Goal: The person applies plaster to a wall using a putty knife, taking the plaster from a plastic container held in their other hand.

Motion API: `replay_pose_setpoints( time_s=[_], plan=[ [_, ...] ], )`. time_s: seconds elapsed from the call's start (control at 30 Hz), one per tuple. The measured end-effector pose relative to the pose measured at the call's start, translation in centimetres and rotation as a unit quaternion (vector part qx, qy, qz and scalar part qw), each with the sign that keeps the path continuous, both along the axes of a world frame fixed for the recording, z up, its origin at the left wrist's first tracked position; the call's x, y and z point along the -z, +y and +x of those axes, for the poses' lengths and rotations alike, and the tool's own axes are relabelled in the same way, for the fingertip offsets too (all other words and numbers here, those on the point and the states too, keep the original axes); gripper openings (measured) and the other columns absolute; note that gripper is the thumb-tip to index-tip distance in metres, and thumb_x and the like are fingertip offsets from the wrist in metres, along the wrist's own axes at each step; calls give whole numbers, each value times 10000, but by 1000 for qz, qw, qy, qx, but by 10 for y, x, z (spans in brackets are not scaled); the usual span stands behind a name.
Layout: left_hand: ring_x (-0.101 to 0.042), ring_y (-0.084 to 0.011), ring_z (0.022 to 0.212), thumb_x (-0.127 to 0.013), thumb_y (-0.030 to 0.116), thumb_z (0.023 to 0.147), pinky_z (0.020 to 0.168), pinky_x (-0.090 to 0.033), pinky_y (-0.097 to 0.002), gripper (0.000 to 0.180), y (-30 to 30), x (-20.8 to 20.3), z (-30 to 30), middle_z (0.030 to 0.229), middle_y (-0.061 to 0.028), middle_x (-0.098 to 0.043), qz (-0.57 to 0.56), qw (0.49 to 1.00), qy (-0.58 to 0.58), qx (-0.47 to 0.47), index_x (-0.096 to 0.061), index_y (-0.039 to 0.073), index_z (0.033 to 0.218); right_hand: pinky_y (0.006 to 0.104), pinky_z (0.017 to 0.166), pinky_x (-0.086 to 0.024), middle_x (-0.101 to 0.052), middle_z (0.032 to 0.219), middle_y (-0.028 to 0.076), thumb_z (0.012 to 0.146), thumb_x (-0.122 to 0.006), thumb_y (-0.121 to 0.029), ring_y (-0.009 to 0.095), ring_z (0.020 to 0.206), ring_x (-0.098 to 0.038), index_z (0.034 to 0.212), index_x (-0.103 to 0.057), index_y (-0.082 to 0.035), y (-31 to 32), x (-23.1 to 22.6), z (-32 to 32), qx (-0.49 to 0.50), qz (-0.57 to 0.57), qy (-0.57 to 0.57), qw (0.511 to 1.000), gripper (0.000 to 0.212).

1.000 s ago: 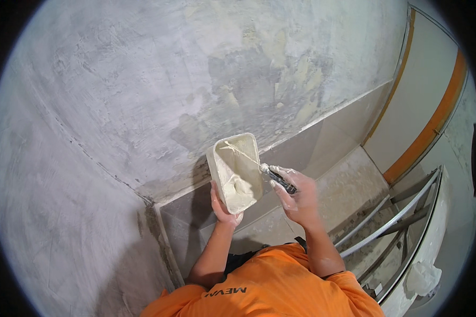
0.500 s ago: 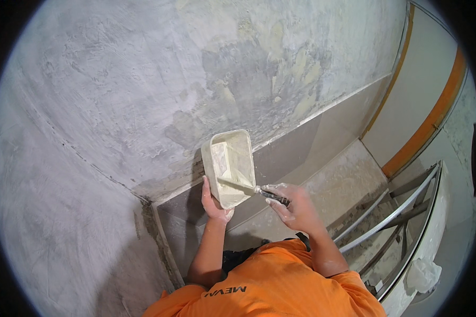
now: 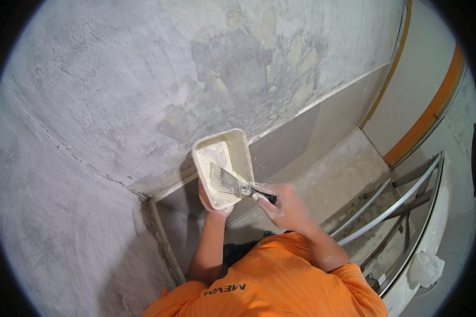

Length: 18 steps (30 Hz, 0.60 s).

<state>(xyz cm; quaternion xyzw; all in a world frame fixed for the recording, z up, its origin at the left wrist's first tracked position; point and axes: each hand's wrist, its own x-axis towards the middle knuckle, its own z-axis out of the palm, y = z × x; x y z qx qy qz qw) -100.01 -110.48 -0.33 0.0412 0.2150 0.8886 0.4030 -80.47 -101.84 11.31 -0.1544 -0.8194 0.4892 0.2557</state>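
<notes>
A white rectangular plaster tray (image 3: 237, 145) coated with pale filler is held up in front of the grey wall. My left hand (image 3: 212, 205) grips it from beneath at its near end. My right hand (image 3: 281, 205) is closed on the black handle of a putty knife (image 3: 225, 180), whose metal blade lies inside the tray, pointing left across the filler. Both hands are smeared with white plaster. My orange shirt fills the bottom of the view.
A rough grey plastered wall (image 3: 143, 79) with pale filler patches fills the upper view, meeting another wall at an inner corner (image 3: 143, 196). A grey tiled skirting and ledge (image 3: 328, 174) run right. Metal ladder rails (image 3: 396, 211) and an orange stripe (image 3: 433, 113) sit right.
The tray has tilted and dropped slightly toward me. The putty knife has swung from the tray's right rim down into the tray, blade now pointing left.
</notes>
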Motion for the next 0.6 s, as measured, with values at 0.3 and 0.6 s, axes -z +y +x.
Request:
replay_pose_setpoints(
  time_s=[0.3, 0.6],
  plan=[
    [-584, -296, 1209, -423, 485, 1018, 1013, -499, -440, 582, 5, 79, -9, 1361, -82, -573, -118, 968, 175, -140, -480, 76, 1427, 382, 751, -532, -691, 958, 232, 912, -629, -81, 396, 828, -660, 1212, -621, -8, -27, 10, -16, 107, 67, 112, 986, 309],
    [-554, -306, 1261, -401, 498, 1026, 1050, -464, -487, 595, 2, -1, 9, 1406, -95, -548, -11, 997, 9, -79, -445, 112, 1476, 443, 764, -550, -680, 1034, 222, 863, -670, -89, 410, 881, -667, 1175, -642, -8, 0, 24, 0, -6, 152, 75, 986, 324]
  ],
)
